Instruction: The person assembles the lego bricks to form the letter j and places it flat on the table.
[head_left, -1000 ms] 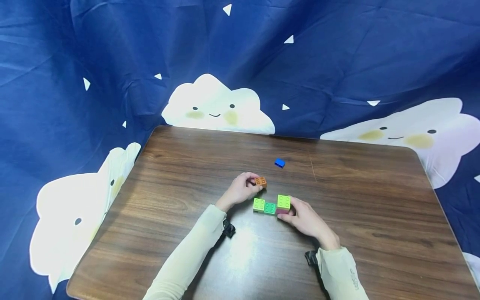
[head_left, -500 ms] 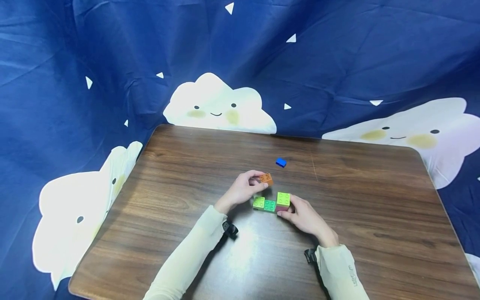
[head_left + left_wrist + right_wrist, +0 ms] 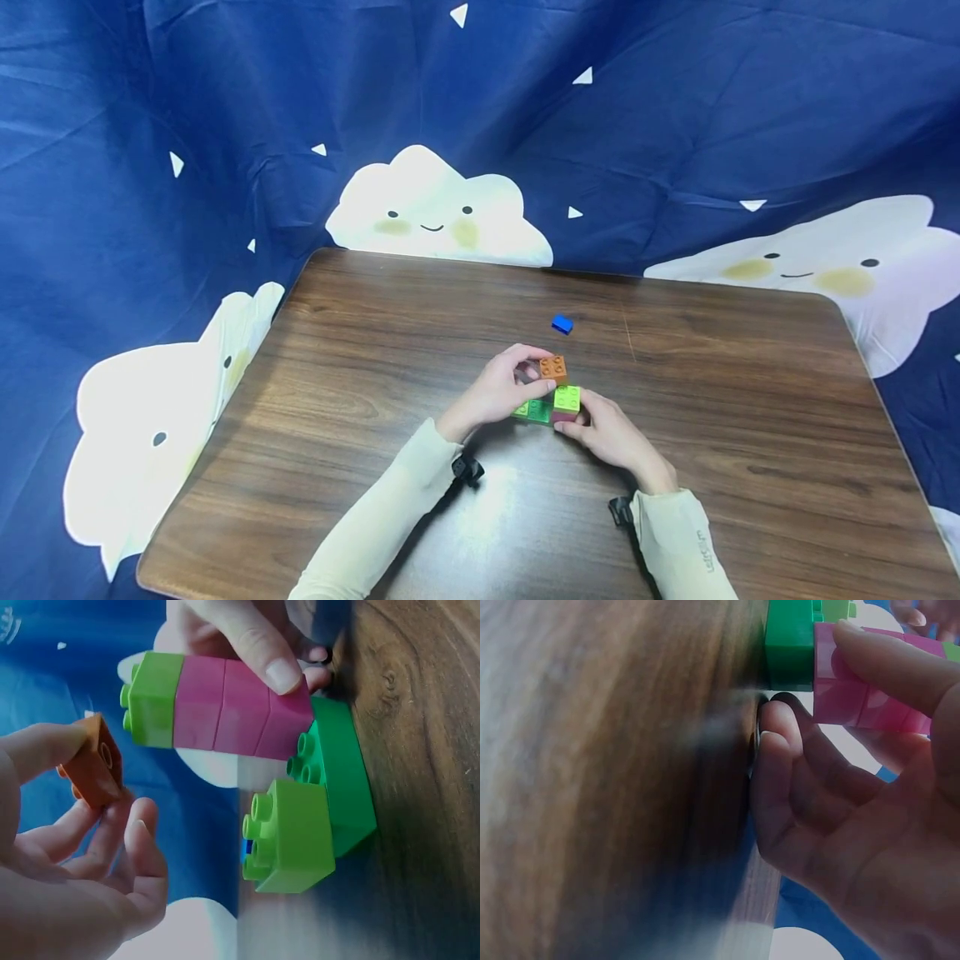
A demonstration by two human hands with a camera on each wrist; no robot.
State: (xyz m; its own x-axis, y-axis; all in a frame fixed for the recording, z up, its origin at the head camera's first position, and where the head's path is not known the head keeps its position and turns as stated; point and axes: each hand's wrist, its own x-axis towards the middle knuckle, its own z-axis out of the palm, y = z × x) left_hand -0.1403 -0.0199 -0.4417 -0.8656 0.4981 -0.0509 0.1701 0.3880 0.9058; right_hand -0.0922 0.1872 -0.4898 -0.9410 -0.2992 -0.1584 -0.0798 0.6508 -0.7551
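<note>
My left hand (image 3: 501, 387) pinches an orange toy building brick (image 3: 96, 761) between thumb and fingers, raised beside the top of a stack. That stack is several pink bricks (image 3: 225, 705) with a lime brick (image 3: 156, 699) on top, standing at one end of a long green brick (image 3: 346, 780). A second lime brick (image 3: 300, 836) sits at the green brick's other end, with bare studs between. My right hand (image 3: 618, 433) grips the pink bricks low down, its thumb on their near side. In the head view the left hand partly covers the green brick.
A small blue brick (image 3: 562, 324) lies on the brown wooden table (image 3: 375, 333), farther back than the hands. Behind the table hangs a blue curtain (image 3: 645, 125) printed with white clouds. Each wrist wears a black camera.
My left hand has lifted the orange brick and carried it right, from behind the green brick to just beside the tall stack. The right hand keeps its hold on the stack.
</note>
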